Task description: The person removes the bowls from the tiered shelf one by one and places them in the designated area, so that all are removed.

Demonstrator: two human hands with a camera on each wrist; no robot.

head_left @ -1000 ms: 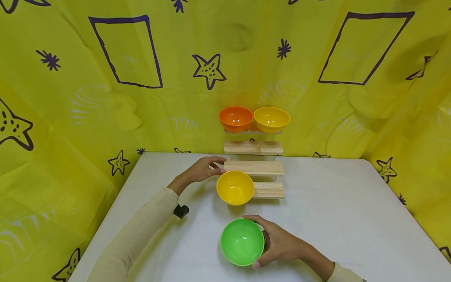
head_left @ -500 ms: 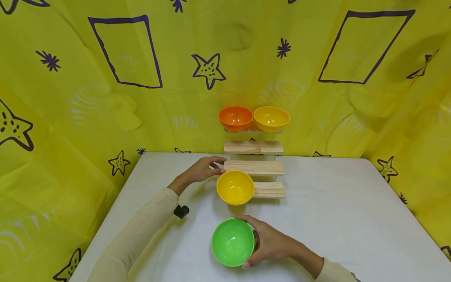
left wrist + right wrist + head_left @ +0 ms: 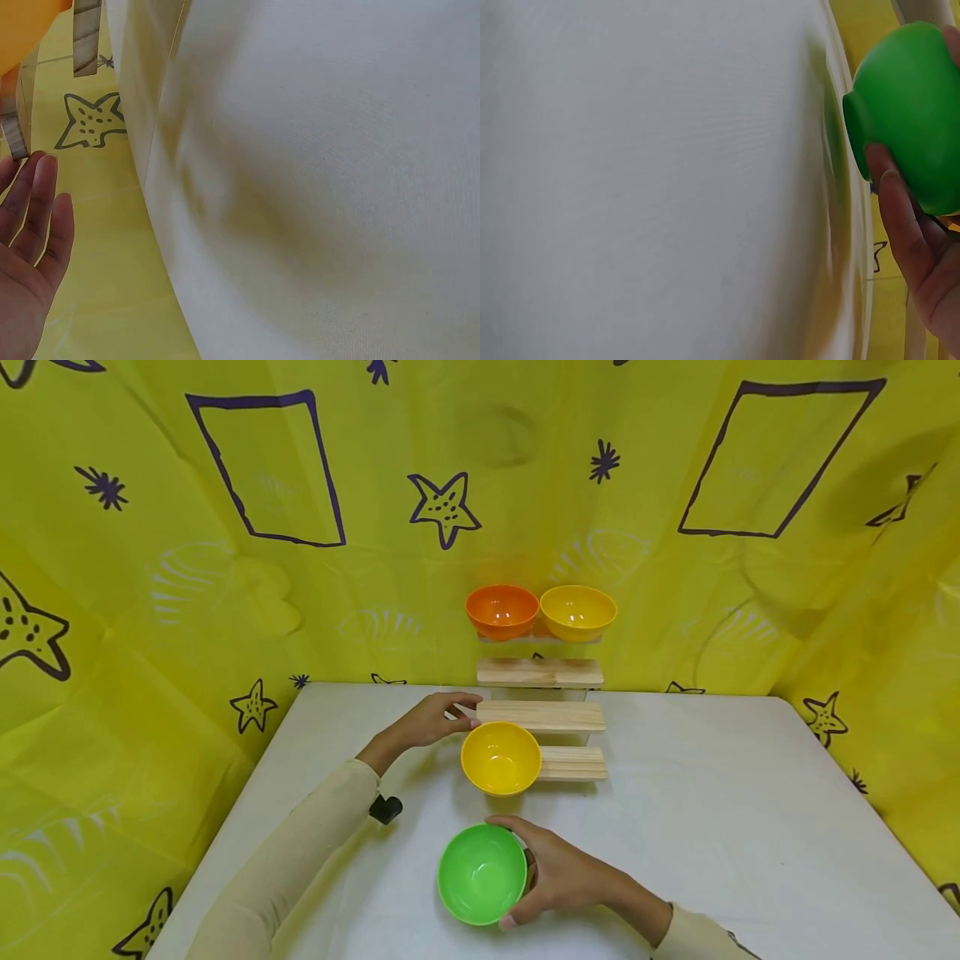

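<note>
- Fingers of the right hand (image 3: 558, 868) are spread partway and curved round the right side of a green bowl (image 3: 482, 874), gripping it; the thumb is at the near side and another finger at the far side of the rim.
- The green bowl sits upright in that grasp in the near middle, and the right wrist view shows its foot ring raised off the white table (image 3: 712, 827), with a fingertip against the foot.
- A beige left sleeve (image 3: 285, 860) reaches in over the table; a small black object (image 3: 386, 810) pokes out from behind its cuff.
- A lower yellow bowl (image 3: 501, 760) rests upright over the left part of the lowest slat (image 3: 573, 764), beyond the green bowl and well apart from it.
- The left hand (image 3: 431, 720) pinches the left end of the third slat (image 3: 540, 717), thumb and index finger a small gap apart; the other fingers look nearly straight in the left wrist view. Its thumb tip is just beside the lower yellow bowl's rim.
- Behind rises the second slat (image 3: 540, 672), bare pale wood.
- The top slat (image 3: 542, 640) carries an orange bowl (image 3: 502, 612) on the left and an upper yellow bowl (image 3: 578, 612) on the right, rims touching or nearly so.
- A yellow backdrop (image 3: 375, 577) printed with dark starfish hangs farthest off.
</note>
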